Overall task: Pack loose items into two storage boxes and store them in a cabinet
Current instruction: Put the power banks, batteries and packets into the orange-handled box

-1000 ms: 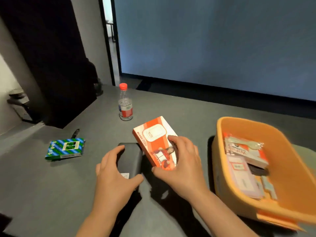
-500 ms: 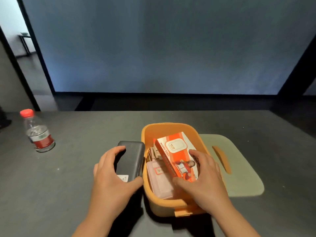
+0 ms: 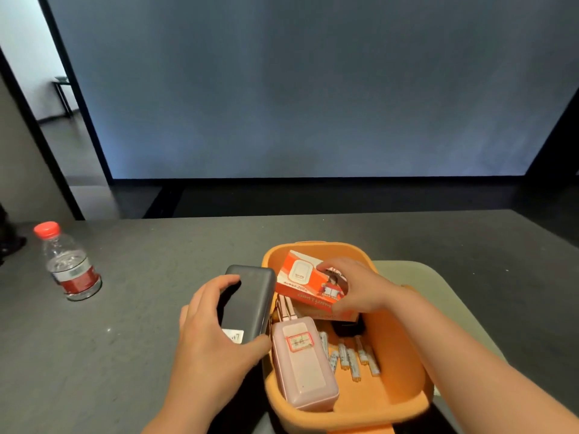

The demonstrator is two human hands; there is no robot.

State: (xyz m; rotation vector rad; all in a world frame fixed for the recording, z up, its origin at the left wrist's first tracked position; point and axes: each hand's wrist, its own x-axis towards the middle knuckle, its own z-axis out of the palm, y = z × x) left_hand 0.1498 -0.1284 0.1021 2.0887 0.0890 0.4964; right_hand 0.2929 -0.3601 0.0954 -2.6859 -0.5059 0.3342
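Packing well under way, but far from done, by the look of it. Orange storage box (image 3: 404, 355) sitting on the dark bench (image 3: 141, 308), open on top, already partly full: pink case (image 3: 302, 368) lying inside along the left wall, a few small white tubes (image 3: 354, 358) loose on the bottom beside it, something dark (image 3: 346, 328) farther back, too hidden to name. Right hand (image 3: 357, 288) over the back of the box, fingers (image 3: 332, 265) curled round the orange-and-white carton (image 3: 308, 281), pinching it from above; carton tilted, inside the rim, resting on or just above the things below, hard to tell which. Left hand (image 3: 213, 333) just outside the left wall, fingers curled round the dark grey power bank (image 3: 247, 303), thumb along its near edge; power bank touching or almost touching the box rim, not yet in. Pale green lid (image 3: 445, 308) lying flat on the bench to the right of the box, partly under the right arm, so not on yet. Water bottle (image 3: 67, 266) with a red cap standing well apart on the left, not packed. Left to do, as a guess: letting go of the carton, dropping in the power bank, maybe the bottle, putting on the lid. Only one box in sight; no second box and no cabinet to be seen, so that whole part likely waiting.
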